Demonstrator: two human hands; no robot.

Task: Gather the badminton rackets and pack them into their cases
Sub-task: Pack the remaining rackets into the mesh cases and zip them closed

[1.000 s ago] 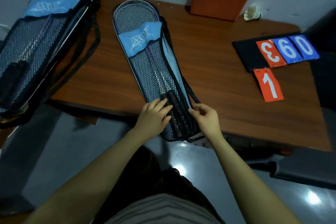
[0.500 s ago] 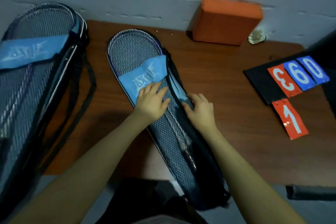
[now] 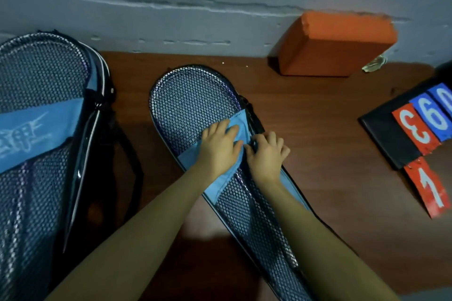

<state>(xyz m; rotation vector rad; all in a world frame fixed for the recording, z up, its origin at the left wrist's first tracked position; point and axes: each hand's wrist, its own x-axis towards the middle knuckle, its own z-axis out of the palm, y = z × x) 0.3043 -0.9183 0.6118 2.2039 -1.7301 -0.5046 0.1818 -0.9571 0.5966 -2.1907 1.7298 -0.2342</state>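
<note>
Mesh racket case (image 3: 195, 102) pressed flat by left hand (image 3: 218, 146); right hand (image 3: 265, 151) grip pinches its zipper

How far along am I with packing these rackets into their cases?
Mostly done, it seems. The large case on the left already holds rackets behind its mesh. In hand: the left hand presses flat on the blue band of the middle case, racket strings visible inside, while the right hand pinches what looks like its zipper pull at the edge. Left: running that zip round the head end.
</note>
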